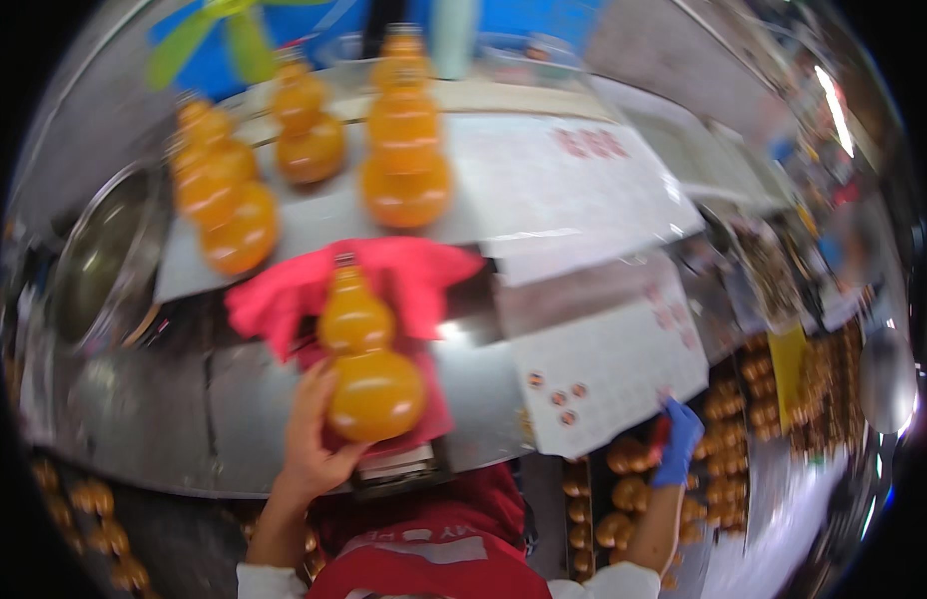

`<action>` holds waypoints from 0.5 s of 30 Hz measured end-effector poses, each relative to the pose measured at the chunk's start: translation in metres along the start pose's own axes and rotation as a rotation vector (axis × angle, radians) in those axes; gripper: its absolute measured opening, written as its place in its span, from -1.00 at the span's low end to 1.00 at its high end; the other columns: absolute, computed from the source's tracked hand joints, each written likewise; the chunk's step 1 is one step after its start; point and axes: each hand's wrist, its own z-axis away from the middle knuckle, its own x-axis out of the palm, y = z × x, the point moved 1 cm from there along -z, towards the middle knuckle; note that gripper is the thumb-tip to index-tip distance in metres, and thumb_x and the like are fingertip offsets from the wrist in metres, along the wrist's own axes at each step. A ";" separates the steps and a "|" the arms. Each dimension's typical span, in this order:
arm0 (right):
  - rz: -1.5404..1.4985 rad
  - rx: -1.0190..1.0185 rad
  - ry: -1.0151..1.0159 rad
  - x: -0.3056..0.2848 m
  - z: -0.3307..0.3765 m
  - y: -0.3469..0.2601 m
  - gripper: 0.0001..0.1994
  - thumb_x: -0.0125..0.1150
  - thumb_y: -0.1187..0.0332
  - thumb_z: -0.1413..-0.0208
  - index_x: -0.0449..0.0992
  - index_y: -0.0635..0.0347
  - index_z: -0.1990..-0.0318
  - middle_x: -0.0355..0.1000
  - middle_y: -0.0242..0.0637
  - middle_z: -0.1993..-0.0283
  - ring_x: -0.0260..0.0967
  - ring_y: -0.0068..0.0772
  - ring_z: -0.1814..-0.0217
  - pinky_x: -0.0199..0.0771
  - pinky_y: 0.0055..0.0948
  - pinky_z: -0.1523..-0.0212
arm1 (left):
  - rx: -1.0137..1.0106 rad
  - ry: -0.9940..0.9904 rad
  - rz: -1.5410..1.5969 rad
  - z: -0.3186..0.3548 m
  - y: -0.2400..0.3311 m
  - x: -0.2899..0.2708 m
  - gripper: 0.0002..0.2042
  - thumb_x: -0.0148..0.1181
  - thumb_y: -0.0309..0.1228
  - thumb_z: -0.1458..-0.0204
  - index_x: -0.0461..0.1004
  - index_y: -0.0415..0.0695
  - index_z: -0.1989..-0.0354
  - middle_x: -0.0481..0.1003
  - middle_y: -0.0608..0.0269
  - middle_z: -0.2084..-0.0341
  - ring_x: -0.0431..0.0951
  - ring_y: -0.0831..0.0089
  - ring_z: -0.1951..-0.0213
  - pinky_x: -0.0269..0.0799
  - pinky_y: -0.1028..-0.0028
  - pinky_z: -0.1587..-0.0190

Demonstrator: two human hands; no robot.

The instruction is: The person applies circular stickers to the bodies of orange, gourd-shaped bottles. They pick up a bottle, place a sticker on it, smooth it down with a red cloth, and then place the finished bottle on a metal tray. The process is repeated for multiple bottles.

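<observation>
A glossy orange bottle gourd [375,394] lies on a pink-red cloth [408,275], its narrow stem end pointing away from me. My left hand [316,434], bare, cups the left side and near end of its larger bulb. At the lower right corner of a white sticker sheet [603,364] is my right hand [675,439] in a blue glove, its fingers drawn together. Something red shows beside those fingers, too blurred to name. A few small round dark stickers [558,398] dot the sheet's left part, and red marks run along its right side.
Several more orange gourds [405,190] stand at the back of the metal table [134,409]. Behind the sheet lies a larger white sheet [563,190]. A metal basin [104,255] sits at the left. Rows of gourds [723,464] fill racks below at the right.
</observation>
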 end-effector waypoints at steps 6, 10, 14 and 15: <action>1.008 -0.683 0.301 0.000 0.034 -0.027 -0.83 0.21 0.26 -0.03 0.56 0.17 0.38 0.48 -0.26 0.43 0.46 -0.22 0.44 0.42 -0.31 0.42 | 0.053 0.035 0.095 0.001 0.001 -0.006 -0.20 0.41 -0.51 0.28 0.15 -0.21 -0.22 0.23 -0.18 -0.16 0.29 -0.01 -0.19 0.20 0.21 -0.20; 0.902 -0.906 0.070 0.041 0.079 -0.079 -0.93 0.24 0.39 -0.01 0.52 0.17 0.43 0.39 -0.31 0.50 0.39 -0.37 0.54 0.37 -0.41 0.51 | 0.042 0.100 0.196 0.003 -0.003 -0.001 -0.18 0.45 -0.52 0.32 0.14 -0.18 -0.20 0.27 -0.13 -0.14 0.32 0.03 -0.17 0.22 0.22 -0.19; 0.685 -0.953 -0.245 0.101 0.138 -0.130 -0.96 0.28 0.51 0.05 0.54 0.20 0.42 0.41 -0.32 0.51 0.38 -0.49 0.59 0.34 -0.55 0.54 | 0.044 0.121 0.174 -0.001 0.002 0.000 -0.23 0.44 -0.46 0.31 0.18 -0.22 -0.17 0.29 -0.11 -0.12 0.33 0.02 -0.13 0.21 0.21 -0.17; 0.593 -0.932 -0.341 0.115 0.153 -0.141 -0.96 0.28 0.54 0.06 0.55 0.22 0.41 0.42 -0.31 0.51 0.39 -0.51 0.58 0.34 -0.57 0.53 | 0.037 0.115 0.146 0.000 0.003 -0.001 -0.21 0.45 -0.47 0.32 0.17 -0.21 -0.18 0.30 -0.11 -0.12 0.34 0.03 -0.13 0.22 0.22 -0.17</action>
